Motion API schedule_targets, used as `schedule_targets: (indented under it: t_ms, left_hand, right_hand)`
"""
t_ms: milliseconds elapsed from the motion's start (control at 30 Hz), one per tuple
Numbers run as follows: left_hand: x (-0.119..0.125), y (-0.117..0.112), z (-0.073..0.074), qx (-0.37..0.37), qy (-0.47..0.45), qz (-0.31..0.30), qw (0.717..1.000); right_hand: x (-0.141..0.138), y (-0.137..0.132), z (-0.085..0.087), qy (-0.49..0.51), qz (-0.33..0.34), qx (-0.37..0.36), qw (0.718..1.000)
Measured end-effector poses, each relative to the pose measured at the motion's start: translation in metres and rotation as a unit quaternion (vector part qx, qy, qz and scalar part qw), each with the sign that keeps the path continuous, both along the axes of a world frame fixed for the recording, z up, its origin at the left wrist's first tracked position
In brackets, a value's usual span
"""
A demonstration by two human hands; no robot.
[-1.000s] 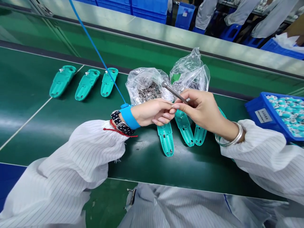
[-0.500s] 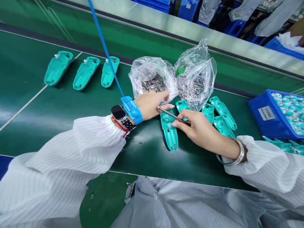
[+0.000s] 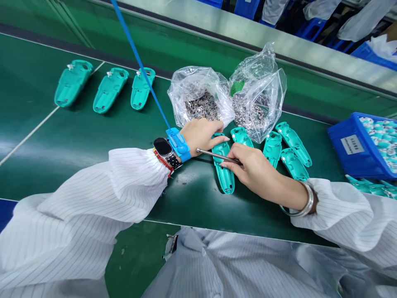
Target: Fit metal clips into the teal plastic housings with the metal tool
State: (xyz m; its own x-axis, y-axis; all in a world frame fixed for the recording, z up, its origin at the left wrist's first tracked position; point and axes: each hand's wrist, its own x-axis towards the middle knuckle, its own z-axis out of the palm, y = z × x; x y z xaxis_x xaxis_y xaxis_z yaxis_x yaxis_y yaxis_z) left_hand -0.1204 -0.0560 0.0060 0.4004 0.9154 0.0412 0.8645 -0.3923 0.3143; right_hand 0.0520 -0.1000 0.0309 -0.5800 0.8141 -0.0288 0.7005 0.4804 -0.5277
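My right hand (image 3: 259,171) is closed on a slim metal rod tool (image 3: 214,155), held between thumb and fingers with its rounded tip pointing left. Beneath the rod lies a teal plastic shell (image 3: 225,180), its hollow side up. My left hand (image 3: 201,134), wearing a blue wrist strap (image 3: 178,144), is over the shell's upper end, by the front of an open clear bag (image 3: 181,97) of small metal parts (image 3: 202,105). Its thumb is stretched out, apart from the bent forefinger; the other fingers are hidden. I see nothing held in it.
A second clear bag (image 3: 274,97) of metal parts stands right of the first. Several teal shells (image 3: 273,149) lie near it. Three more shells, including the middle one (image 3: 110,91), sit at left. A blue bin (image 3: 350,145) holds small white-and-teal pieces. A blue cord (image 3: 136,56) runs to my wrist strap.
The rod's tip has swung left and nearer to me, below my left wrist. My left hand has shifted slightly right and toward me. The view has tilted a little downward.
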Motion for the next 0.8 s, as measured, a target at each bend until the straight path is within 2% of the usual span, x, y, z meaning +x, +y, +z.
schedule_targets:
  t_ms: [167, 267, 333, 433, 467, 533, 633, 800]
  left_hand:
    - [-0.002, 0.0, 0.0, -0.01, -0.011, -0.013, 1.0]
    - [-0.001, -0.001, 0.001, -0.011, -0.007, -0.006, 1.0]
    - [-0.001, -0.001, 0.001, -0.007, 0.003, 0.0, 1.0]
    - [0.0, -0.001, 0.0, -0.001, 0.017, -0.003, 1.0]
    - [0.0, -0.001, 0.0, 0.002, 0.021, -0.004, 1.0]
    - [0.0, -0.001, 0.0, 0.005, 0.032, -0.006, 0.999]
    - [0.001, -0.003, 0.002, -0.005, 0.051, 0.001, 0.999]
    - [0.002, -0.005, 0.005, -0.012, 0.064, 0.004, 0.998]
  right_hand:
    - [0.005, 0.003, 0.004, 0.059, 0.0, -0.046, 0.997]
    - [0.006, 0.008, 0.019, 0.19, -0.076, -0.09, 0.975]
    - [0.003, 0.011, 0.032, 0.345, -0.125, -0.115, 0.923]
    - [-0.011, 0.014, 0.044, 0.536, -0.144, -0.117, 0.823]
    - [-0.016, 0.014, 0.044, 0.57, -0.143, -0.108, 0.802]
    - [-0.026, 0.015, 0.038, 0.602, -0.139, -0.1, 0.78]
    - [-0.035, 0.016, 0.023, 0.6, -0.149, -0.116, 0.778]
    - [-0.036, 0.015, 0.012, 0.534, -0.196, -0.113, 0.814]
